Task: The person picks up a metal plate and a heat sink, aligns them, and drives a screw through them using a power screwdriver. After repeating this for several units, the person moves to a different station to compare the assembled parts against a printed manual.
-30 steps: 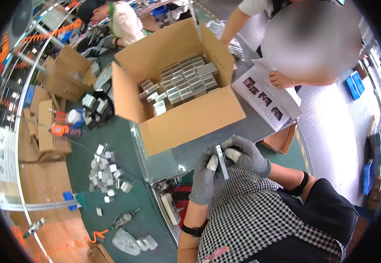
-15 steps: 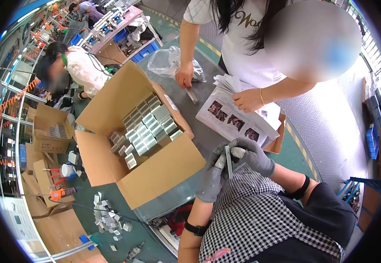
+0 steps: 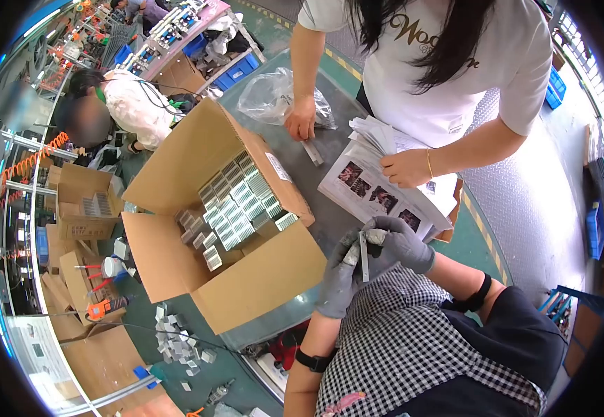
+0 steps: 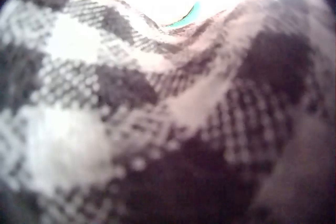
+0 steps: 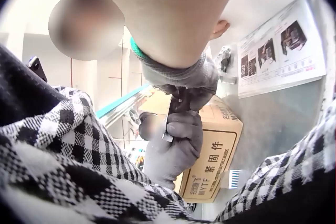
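Note:
Both hands wear grey gloves with pale, worn fingertips. In the head view, the left hand [image 3: 337,281] and the right hand [image 3: 411,244] meet in front of the checked apron [image 3: 406,326]. Between them they pinch a narrow, flat metal bar [image 3: 364,258], tilted nearly upright in that view. The right wrist view shows the right hand [image 5: 181,74] near the top and the left hand [image 5: 176,150] below it, the bar [image 5: 169,121] between their fingers. Only blurred apron cloth [image 4: 131,87] fills most of the left wrist view, with the hand itself out of sight.
Just beyond the hands stands an open carton [image 3: 257,295] holding rows of finned metal blocks [image 3: 236,215]. Across the table a person in a white shirt [image 3: 454,83] holds printed sheets [image 3: 378,191] and touches another bar [image 3: 312,153]. Loose blocks [image 3: 177,337] lie piled at left.
The head view has swung up and right, bringing the facing person's shirt and arms into view. The bar stays pinched between both hands and looks more upright.

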A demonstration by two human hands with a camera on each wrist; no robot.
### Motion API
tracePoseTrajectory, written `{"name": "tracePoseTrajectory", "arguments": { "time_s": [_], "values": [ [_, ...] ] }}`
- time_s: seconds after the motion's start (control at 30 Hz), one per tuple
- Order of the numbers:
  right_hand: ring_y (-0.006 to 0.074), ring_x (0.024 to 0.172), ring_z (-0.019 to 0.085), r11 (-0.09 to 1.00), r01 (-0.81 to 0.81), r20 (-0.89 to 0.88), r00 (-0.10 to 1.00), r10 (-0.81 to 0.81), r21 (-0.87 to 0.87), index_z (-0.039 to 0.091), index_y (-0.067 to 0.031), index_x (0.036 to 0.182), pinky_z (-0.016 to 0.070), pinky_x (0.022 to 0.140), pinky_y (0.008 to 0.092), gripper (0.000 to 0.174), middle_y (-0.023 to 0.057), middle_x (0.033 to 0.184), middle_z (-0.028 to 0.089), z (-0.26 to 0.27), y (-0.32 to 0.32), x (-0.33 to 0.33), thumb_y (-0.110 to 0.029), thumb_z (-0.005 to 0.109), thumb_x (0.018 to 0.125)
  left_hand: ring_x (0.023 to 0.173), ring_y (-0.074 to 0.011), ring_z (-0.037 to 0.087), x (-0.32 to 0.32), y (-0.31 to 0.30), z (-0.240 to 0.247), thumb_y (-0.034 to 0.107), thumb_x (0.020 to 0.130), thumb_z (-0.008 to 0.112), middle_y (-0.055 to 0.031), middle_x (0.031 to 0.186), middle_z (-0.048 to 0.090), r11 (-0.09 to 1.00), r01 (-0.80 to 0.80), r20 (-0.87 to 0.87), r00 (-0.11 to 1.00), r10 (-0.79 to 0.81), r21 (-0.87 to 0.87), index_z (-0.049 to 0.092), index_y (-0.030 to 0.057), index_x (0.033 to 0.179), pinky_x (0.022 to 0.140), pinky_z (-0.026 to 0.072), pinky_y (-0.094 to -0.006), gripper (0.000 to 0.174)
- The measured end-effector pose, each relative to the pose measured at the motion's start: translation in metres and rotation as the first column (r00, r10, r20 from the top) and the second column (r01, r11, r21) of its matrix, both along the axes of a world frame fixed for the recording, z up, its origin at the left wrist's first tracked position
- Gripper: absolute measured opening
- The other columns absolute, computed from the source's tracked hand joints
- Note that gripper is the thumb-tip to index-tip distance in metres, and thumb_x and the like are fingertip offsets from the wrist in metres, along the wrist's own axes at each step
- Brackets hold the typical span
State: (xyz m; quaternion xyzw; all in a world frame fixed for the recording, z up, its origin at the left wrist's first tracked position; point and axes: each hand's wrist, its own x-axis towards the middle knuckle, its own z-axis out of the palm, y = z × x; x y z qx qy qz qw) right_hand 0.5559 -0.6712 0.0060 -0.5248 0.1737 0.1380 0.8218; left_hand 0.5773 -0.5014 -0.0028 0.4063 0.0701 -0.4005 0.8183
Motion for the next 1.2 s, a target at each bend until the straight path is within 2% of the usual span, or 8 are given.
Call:
{"name": "tracePoseTrajectory", "arguments": {
  "time_s": [0.47, 0.63, 0.73, 0.77, 0.8, 0.93, 1.0, 1.2],
  "values": [
    [0.006, 0.073, 0.054, 0.952, -0.236, -0.089, 0.971, 0.222, -0.194, 0.062, -0.001, 0.093, 0.0461, 0.065, 0.0226, 0.017, 0.0003, 0.081, 0.059, -0.017, -0.015, -0.023, -0.016, 0.055, 0.093, 0.112, -0.0166, 0.055, -0.019, 0.011, -0.012, 0.018, 0.097, 0.049, -0.0085, 0.123, 0.056, 0.968, 0.084, 0.128, 0.985, -0.116, 0.237, 0.046, 0.0018, 0.133, 0.095, 0.046, -0.0279, 0.04],
    [0.0268, 0.075, 0.061, 0.743, -0.193, -0.004, 0.969, 0.248, -0.641, 0.063, 0.0, 0.09, 0.0486, 0.071, 0.0356, 0.015, 0.0141, 0.082, 0.063, -0.059, -0.048, -0.064, -0.012, 0.058, 0.084, 0.125, -0.0185, 0.046, -0.042, 0.025, -0.02, 0.013, 0.097, 0.046, -0.012, 0.134, 0.051, 0.916, 0.127, 0.258, 0.937, -0.237, 0.381, 0.051, -0.002, 0.131, 0.104, 0.0373, -0.0291, 0.037],
    [0.0291, 0.077, 0.062, 0.559, -0.251, -0.162, 0.965, 0.205, -0.791, 0.064, -0.0024, 0.091, 0.0491, 0.072, 0.0369, 0.016, 0.0148, 0.084, 0.063, -0.055, -0.062, -0.074, -0.015, 0.057, 0.083, 0.083, -0.0097, 0.056, -0.049, 0.032, -0.021, 0.016, 0.098, 0.047, -0.0043, 0.098, 0.06, 0.911, 0.1, 0.057, 0.989, -0.134, 0.399, 0.052, 0.0001, 0.129, 0.072, 0.0464, -0.0209, 0.035],
    [0.0326, 0.078, 0.062, 0.511, -0.26, -0.2, 0.965, 0.171, -0.819, 0.064, -0.0039, 0.09, 0.0494, 0.072, 0.0397, 0.017, 0.0154, 0.084, 0.064, -0.057, -0.063, -0.075, -0.016, 0.057, 0.08, 0.096, -0.01, 0.056, -0.051, 0.038, -0.028, 0.005, 0.097, 0.049, -0.007, 0.123, 0.056, 0.894, 0.107, 0.098, 0.981, -0.165, 0.435, 0.05, -0.0002, 0.13, 0.074, 0.0496, -0.022, 0.034],
    [0.0329, 0.078, 0.061, 0.45, -0.272, -0.205, 0.96, 0.192, -0.851, 0.064, -0.0042, 0.089, 0.0493, 0.071, 0.0404, 0.016, 0.015, 0.082, 0.064, -0.058, -0.065, -0.077, -0.015, 0.057, 0.079, 0.093, -0.0106, 0.057, -0.048, 0.035, -0.022, 0.01, 0.097, 0.05, -0.0082, 0.12, 0.057, 0.904, 0.075, -0.159, 0.987, -0.008, 0.421, 0.051, 0.0004, 0.13, 0.072, 0.0495, -0.0216, 0.034],
    [0.0333, 0.075, 0.06, 0.238, -0.241, -0.171, 0.944, 0.283, -0.941, 0.065, -0.0059, 0.087, 0.0486, 0.068, 0.0435, 0.016, 0.0144, 0.076, 0.063, -0.072, -0.082, -0.077, -0.011, 0.056, 0.075, 0.074, -0.0103, 0.056, -0.054, 0.037, -0.035, 0.018, 0.098, 0.044, -0.0052, 0.093, 0.058, 0.782, -0.007, 0.257, 0.946, -0.196, 0.623, 0.053, 0.0031, 0.129, 0.061, 0.0465, -0.0214, 0.035],
    [0.0327, 0.075, 0.06, 0.139, -0.232, -0.175, 0.927, 0.333, -0.963, 0.065, -0.0065, 0.086, 0.0486, 0.068, 0.0435, 0.015, 0.0147, 0.076, 0.063, -0.076, -0.086, -0.078, -0.011, 0.056, 0.075, 0.071, -0.0096, 0.054, -0.058, 0.035, -0.038, 0.018, 0.097, 0.045, -0.004, 0.088, 0.057, 0.893, -0.07, -0.152, 0.977, 0.152, 0.445, 0.053, 0.0033, 0.128, 0.06, 0.0455, -0.0214, 0.035],
    [0.0341, 0.072, 0.062, 0.239, -0.348, -0.231, 0.882, 0.411, -0.907, 0.064, -0.0074, 0.091, 0.0496, 0.065, 0.044, 0.017, 0.0153, 0.076, 0.063, -0.084, -0.079, -0.079, -0.014, 0.055, 0.078, 0.068, -0.0079, 0.052, -0.078, 0.041, -0.039, 0.02, 0.097, 0.044, -0.0037, 0.086, 0.056, 0.851, -0.094, -0.053, 0.989, 0.141, 0.516, 0.052, 0.0012, 0.128, 0.058, 0.0432, -0.0202, 0.037]
  ]
}}
